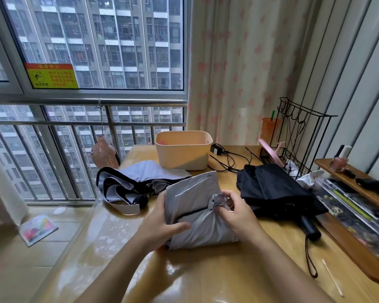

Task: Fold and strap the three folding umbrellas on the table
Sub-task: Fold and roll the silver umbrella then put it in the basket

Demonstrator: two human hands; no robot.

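Note:
A silver-grey folding umbrella [193, 200] is held above the middle of the wooden table [206, 274], its canopy loosely gathered. My left hand [162, 224] grips its left side with the thumb laid over the fabric. My right hand [234, 208] pinches the umbrella's strap and bunched cloth at the right side. A lavender and black umbrella [138, 182] lies unfolded and rumpled at the back left. On the right lies a black umbrella [273, 191], loosely collapsed, with its handle [311, 228] and wrist cord toward me.
A beige plastic bin [183, 149] stands at the back centre, with black cables [228, 158] beside it. A black wire rack [293, 141] and a wooden shelf with small items [354, 184] fill the right side. A cotton swab [332, 278] lies near the front right.

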